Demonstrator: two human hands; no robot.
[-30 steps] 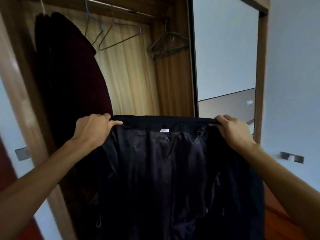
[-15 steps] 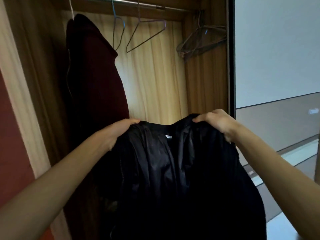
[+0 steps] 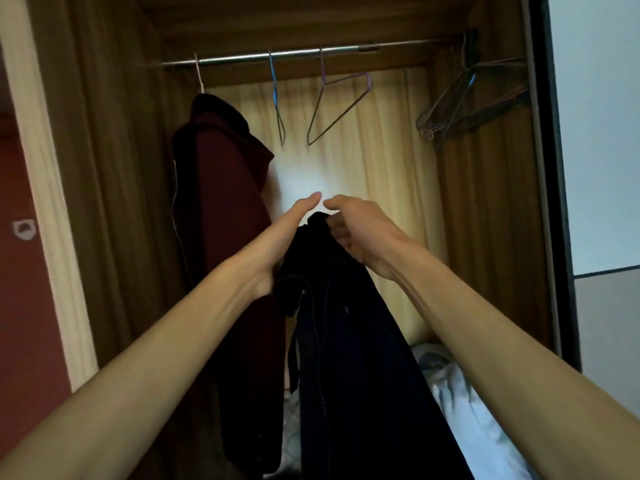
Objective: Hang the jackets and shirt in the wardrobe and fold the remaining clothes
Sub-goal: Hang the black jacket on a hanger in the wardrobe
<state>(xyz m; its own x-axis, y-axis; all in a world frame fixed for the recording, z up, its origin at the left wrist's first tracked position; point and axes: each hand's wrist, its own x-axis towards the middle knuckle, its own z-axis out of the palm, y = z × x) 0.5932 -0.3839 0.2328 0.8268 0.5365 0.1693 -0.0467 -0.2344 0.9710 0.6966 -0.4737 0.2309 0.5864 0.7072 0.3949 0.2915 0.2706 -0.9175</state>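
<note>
Fabric of the black jacket [image 3: 346, 323], stretched wide a second ago, now hangs bunched before the open wardrobe [image 3: 485, 220], just right of the hung maroon jacket [image 3: 225, 202]. The right hand [image 3: 360, 233] curls its fingers round the gathered top; the left hand [image 3: 277, 244] presses straight, closed fingers against it.

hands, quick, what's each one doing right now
Left hand: against the black jacket, fingers hidden, grip cannot be told.
Right hand: fingers curled round its top.
</note>
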